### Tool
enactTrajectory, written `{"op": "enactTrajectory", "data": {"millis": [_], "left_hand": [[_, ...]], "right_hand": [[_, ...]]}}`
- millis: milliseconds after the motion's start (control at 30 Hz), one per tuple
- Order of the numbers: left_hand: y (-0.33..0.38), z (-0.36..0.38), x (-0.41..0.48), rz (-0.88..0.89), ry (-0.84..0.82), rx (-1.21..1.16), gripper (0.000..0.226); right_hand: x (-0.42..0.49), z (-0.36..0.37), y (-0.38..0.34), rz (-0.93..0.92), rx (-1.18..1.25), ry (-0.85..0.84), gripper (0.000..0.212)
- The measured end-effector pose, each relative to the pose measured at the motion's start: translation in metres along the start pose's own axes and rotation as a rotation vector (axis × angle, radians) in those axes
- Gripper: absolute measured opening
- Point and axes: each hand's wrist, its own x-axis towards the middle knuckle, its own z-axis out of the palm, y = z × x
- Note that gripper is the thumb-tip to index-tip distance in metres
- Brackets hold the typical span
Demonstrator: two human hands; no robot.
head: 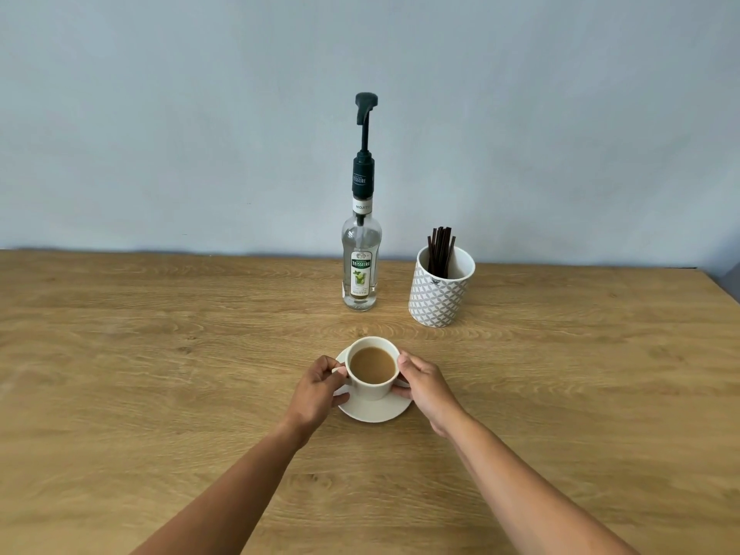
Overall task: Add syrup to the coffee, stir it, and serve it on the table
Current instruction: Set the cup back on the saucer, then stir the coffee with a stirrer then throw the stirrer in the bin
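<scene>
A white cup (372, 384) full of light brown coffee (372, 364) stands on a white saucer (376, 410) in the middle of the wooden table (160, 354). My left hand (318, 388) grips the cup's handle and touches the saucer's left edge. My right hand (422, 384) holds the saucer's right rim, with its thumb against the cup's side. Behind the cup, a clear syrup bottle (360, 270) with a tall dark pump (365, 134) stands upright, its spout pointing left.
A white and grey patterned holder (438, 296) with several dark stirrers (439, 250) stands right of the bottle. A pale blue wall (160, 114) rises behind the table's far edge. The table's right corner (716, 280) shows at the far right.
</scene>
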Motion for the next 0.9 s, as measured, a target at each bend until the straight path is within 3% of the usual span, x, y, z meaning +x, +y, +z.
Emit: {"op": "enactTrajectory", "data": {"millis": [200,367,567,767,900], "left_hand": [[0.003,-0.005,-0.003,0.009,0.007,0.053,0.01],[0.006,-0.009,-0.002,0.024,0.032,0.085,0.007],[0.012,-0.013,-0.001,0.037,0.039,0.111,0.013],[0.022,-0.015,-0.002,0.045,0.032,0.192,0.018],[0.024,-0.016,0.0,0.048,0.032,0.238,0.015]], "right_hand": [[-0.001,-0.011,-0.023,-0.086,-0.3,0.06,0.034],[0.014,-0.03,-0.079,-0.286,-0.366,0.234,0.022],[0.068,-0.054,-0.132,-0.364,-0.433,0.469,0.017],[0.129,-0.079,-0.149,-0.216,-0.649,0.603,0.031],[0.153,-0.089,-0.152,-0.046,-0.819,0.585,0.038]]}}
